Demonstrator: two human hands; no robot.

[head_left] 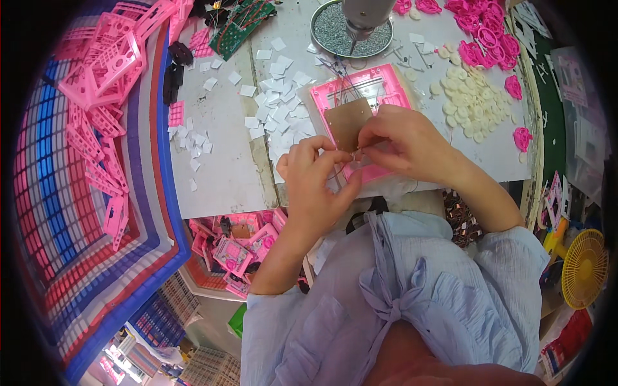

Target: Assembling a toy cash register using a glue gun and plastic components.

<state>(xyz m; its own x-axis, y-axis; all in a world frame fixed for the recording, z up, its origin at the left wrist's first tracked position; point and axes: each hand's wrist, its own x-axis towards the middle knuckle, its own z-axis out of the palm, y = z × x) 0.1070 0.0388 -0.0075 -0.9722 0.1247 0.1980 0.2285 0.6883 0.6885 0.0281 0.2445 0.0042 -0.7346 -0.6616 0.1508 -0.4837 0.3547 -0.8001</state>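
Note:
A pink plastic toy casing [394, 82] lies on the worktable in front of me, with a brown board [347, 123] on it. Dark thin wires [344, 80] run out from its far side. My left hand [318, 180] is at the casing's near left corner, thumb and forefinger curled toward thin wire ends. From the right, my right hand [405, 145] reaches over the casing, its fingertips pinched close to the left hand's. Something small and thin, apparently wire, is between the fingertips; its exact shape is too small to make out.
An electric screwdriver [365, 16] hangs over a round dish of screws [322, 35]. White square pieces [277, 109] lie left, cream discs [473, 103] and pink rings [486, 38] right. Pink casings fill a blue-rimmed crate [164, 128]. A yellow fan [584, 269] stands at lower right.

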